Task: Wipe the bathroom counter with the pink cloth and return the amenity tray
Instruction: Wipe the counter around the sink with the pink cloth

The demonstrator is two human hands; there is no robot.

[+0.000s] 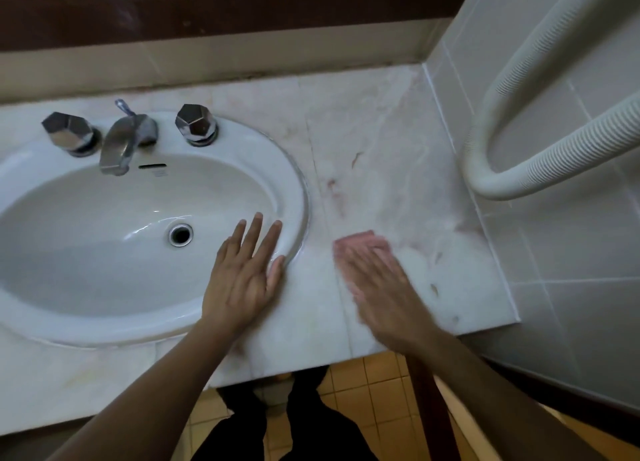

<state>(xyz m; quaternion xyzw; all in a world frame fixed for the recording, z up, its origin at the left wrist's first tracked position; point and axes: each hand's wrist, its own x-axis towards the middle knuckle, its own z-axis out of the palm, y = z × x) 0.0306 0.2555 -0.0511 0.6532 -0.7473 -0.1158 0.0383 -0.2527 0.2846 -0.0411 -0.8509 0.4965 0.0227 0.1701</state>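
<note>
The pink cloth (360, 241) lies on the pale marble counter (388, 156) just right of the sink. My right hand (379, 287) presses flat on top of it and looks motion-blurred; only the cloth's far edge shows past my fingers. My left hand (244, 273) rests flat with fingers apart on the sink's right rim and holds nothing. No amenity tray is in view.
A white oval sink (301, 183) with a chrome tap (124, 142) and two faceted knobs fills the left. A tiled wall (554, 253) bounds the counter on the right, with a ribbed white hose (519, 170) looping over it. Yellow floor tiles lie below the front edge.
</note>
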